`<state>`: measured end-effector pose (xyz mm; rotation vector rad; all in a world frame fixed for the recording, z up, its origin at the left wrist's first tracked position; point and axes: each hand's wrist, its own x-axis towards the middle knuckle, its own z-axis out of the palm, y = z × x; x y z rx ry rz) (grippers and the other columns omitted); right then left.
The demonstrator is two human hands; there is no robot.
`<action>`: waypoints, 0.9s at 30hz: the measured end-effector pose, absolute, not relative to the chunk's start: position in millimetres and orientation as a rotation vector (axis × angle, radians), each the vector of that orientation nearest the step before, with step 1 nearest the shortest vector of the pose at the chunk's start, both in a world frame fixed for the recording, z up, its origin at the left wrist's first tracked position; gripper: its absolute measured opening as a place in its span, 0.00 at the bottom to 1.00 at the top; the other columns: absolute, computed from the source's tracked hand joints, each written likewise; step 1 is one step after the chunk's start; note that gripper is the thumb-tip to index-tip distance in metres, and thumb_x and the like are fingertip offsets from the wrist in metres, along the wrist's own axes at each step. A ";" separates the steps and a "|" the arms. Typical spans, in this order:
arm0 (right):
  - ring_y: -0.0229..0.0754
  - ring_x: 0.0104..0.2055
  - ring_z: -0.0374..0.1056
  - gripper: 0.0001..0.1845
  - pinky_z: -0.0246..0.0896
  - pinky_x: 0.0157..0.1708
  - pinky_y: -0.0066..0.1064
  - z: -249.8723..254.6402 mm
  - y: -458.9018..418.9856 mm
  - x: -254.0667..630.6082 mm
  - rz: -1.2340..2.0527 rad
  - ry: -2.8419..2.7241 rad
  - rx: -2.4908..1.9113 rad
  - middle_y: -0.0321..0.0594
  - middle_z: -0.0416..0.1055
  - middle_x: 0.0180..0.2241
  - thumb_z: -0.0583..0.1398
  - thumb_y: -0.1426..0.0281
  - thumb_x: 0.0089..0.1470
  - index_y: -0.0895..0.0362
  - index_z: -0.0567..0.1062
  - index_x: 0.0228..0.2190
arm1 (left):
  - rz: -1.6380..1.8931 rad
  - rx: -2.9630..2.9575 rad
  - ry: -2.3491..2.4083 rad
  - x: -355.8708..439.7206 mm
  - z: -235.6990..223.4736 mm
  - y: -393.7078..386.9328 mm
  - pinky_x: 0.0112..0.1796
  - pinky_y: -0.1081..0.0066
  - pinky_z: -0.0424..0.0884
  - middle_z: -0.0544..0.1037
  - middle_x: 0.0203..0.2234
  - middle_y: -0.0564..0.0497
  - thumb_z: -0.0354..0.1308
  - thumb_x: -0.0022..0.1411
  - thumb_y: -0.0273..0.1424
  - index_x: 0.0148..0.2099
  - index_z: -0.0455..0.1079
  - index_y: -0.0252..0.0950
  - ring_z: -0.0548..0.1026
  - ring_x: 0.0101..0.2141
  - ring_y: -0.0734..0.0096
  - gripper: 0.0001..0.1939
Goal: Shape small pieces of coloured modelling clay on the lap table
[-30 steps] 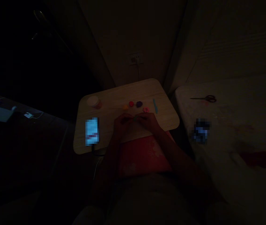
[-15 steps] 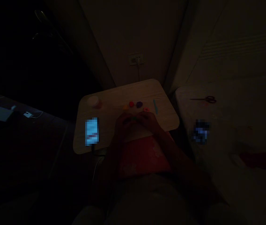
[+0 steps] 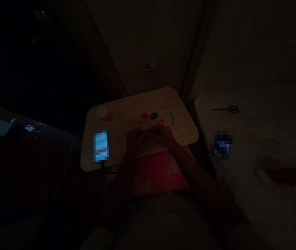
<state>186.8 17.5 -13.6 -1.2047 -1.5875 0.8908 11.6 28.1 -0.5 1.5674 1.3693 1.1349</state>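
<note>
Over the near part of a small wooden table (image 3: 122,107), my left hand (image 3: 135,137) and my right hand (image 3: 163,135) meet with curled fingers. Between the fingertips shows a bit of a small green lump (image 3: 149,131), which looks like modelling clay; most of it is hidden and the light is very dim. Just beyond the hands lie an orange lump (image 3: 138,118), a red lump (image 3: 145,115) and a dark purple lump (image 3: 154,115). Close to my right fingers sits a pinkish-orange ring-like piece (image 3: 161,122). A flat teal tool (image 3: 172,117) lies to the right of it.
A lidded tub (image 3: 103,113) stands at the table's left, with a lit phone (image 3: 101,146) nearer me. Below the table's front edge is a red patterned surface (image 3: 161,173). On the pale surface at right lie scissors (image 3: 226,109) and a blurred-out device (image 3: 222,146).
Both hands stay together around the green lump, and the fingers have shifted slightly. The right hand has drawn a little away from the ring-like piece, which shows more fully. The view has moved slightly.
</note>
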 end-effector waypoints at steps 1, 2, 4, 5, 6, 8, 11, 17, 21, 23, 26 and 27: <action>0.37 0.26 0.66 0.13 0.58 0.27 0.27 -14.2 17.7 187.3 0.892 -1.579 -1.201 0.38 0.77 0.26 0.67 0.60 0.51 0.59 0.83 0.32 | 1.135 1.586 1.335 10.7 -0.3 28.6 0.28 0.73 0.66 0.74 0.20 0.53 0.65 0.55 0.39 0.25 0.73 0.35 0.70 0.25 0.72 0.14; 0.37 0.27 0.67 0.13 0.59 0.27 0.27 -15.2 17.9 187.8 0.899 -1.572 -1.195 0.38 0.78 0.27 0.66 0.61 0.53 0.58 0.83 0.33 | 1.144 1.599 1.299 9.5 -0.2 29.1 0.29 0.72 0.67 0.75 0.21 0.52 0.63 0.58 0.40 0.25 0.74 0.35 0.71 0.26 0.71 0.15; 0.39 0.29 0.69 0.12 0.61 0.30 0.28 -17.9 18.2 188.9 0.910 -1.558 -1.182 0.39 0.80 0.30 0.64 0.62 0.55 0.57 0.84 0.35 | 1.146 1.630 1.229 6.7 0.1 30.1 0.32 0.71 0.69 0.76 0.23 0.51 0.58 0.62 0.42 0.26 0.75 0.35 0.73 0.27 0.70 0.19; 0.39 0.30 0.71 0.12 0.62 0.31 0.28 -19.4 18.3 189.4 0.912 -1.552 -1.176 0.40 0.81 0.31 0.64 0.63 0.55 0.57 0.84 0.36 | 1.139 1.646 1.201 5.6 0.2 30.6 0.33 0.70 0.70 0.77 0.23 0.50 0.58 0.63 0.43 0.26 0.75 0.35 0.73 0.28 0.70 0.19; 0.40 0.30 0.71 0.12 0.63 0.32 0.29 -20.6 18.4 189.9 0.911 -1.549 -1.171 0.40 0.81 0.32 0.64 0.63 0.55 0.57 0.84 0.36 | 1.129 1.658 1.179 4.9 0.4 30.9 0.34 0.70 0.71 0.77 0.24 0.50 0.59 0.62 0.43 0.26 0.75 0.35 0.74 0.29 0.69 0.18; 0.41 0.31 0.72 0.12 0.64 0.32 0.29 -22.1 18.5 190.5 0.906 -1.556 -1.161 0.40 0.81 0.32 0.63 0.65 0.55 0.57 0.84 0.36 | 1.113 1.666 1.159 5.0 0.4 31.1 0.34 0.70 0.72 0.78 0.26 0.50 0.65 0.58 0.42 0.27 0.76 0.35 0.75 0.30 0.68 0.15; 0.42 0.32 0.74 0.11 0.66 0.33 0.29 -21.6 18.9 191.0 0.900 -1.598 -1.148 0.40 0.82 0.32 0.61 0.68 0.55 0.57 0.84 0.36 | 1.104 1.630 1.188 8.6 -1.0 29.7 0.35 0.70 0.73 0.79 0.27 0.51 0.71 0.50 0.39 0.31 0.76 0.35 0.76 0.30 0.68 0.13; 0.43 0.38 0.76 0.15 0.69 0.40 0.32 -18.9 20.4 192.9 0.934 -1.575 -1.093 0.41 0.82 0.39 0.59 0.66 0.59 0.56 0.83 0.41 | 1.072 1.718 1.312 14.6 -7.8 26.9 0.38 0.68 0.74 0.82 0.32 0.48 0.66 0.57 0.38 0.39 0.78 0.35 0.78 0.33 0.66 0.12; 0.42 0.35 0.76 0.14 0.68 0.36 0.30 -17.8 19.9 190.6 0.944 -1.543 -1.118 0.41 0.82 0.36 0.63 0.61 0.57 0.56 0.84 0.37 | 1.058 1.823 1.338 12.8 -7.7 26.3 0.38 0.67 0.73 0.83 0.32 0.49 0.64 0.61 0.37 0.38 0.79 0.36 0.78 0.33 0.65 0.10; 0.41 0.32 0.74 0.12 0.66 0.34 0.29 -17.0 19.5 188.6 0.916 -1.521 -1.193 0.41 0.82 0.33 0.66 0.61 0.53 0.56 0.84 0.34 | 1.043 1.861 1.345 11.9 -6.3 25.3 0.38 0.67 0.73 0.82 0.32 0.49 0.65 0.60 0.37 0.37 0.78 0.36 0.78 0.33 0.65 0.09; 0.40 0.30 0.72 0.10 0.64 0.32 0.29 -16.3 19.3 187.5 0.888 -1.530 -1.244 0.41 0.81 0.30 0.67 0.64 0.51 0.57 0.83 0.31 | 1.032 1.891 1.358 11.7 -5.4 24.1 0.36 0.68 0.73 0.82 0.30 0.50 0.66 0.58 0.35 0.35 0.78 0.36 0.77 0.31 0.66 0.08; 0.40 0.30 0.72 0.09 0.64 0.32 0.29 -16.4 19.4 187.8 0.885 -1.531 -1.235 0.41 0.80 0.30 0.66 0.64 0.52 0.58 0.83 0.31 | 1.037 1.887 1.356 11.8 -5.5 24.1 0.36 0.68 0.73 0.81 0.30 0.50 0.67 0.57 0.35 0.35 0.78 0.36 0.77 0.31 0.67 0.08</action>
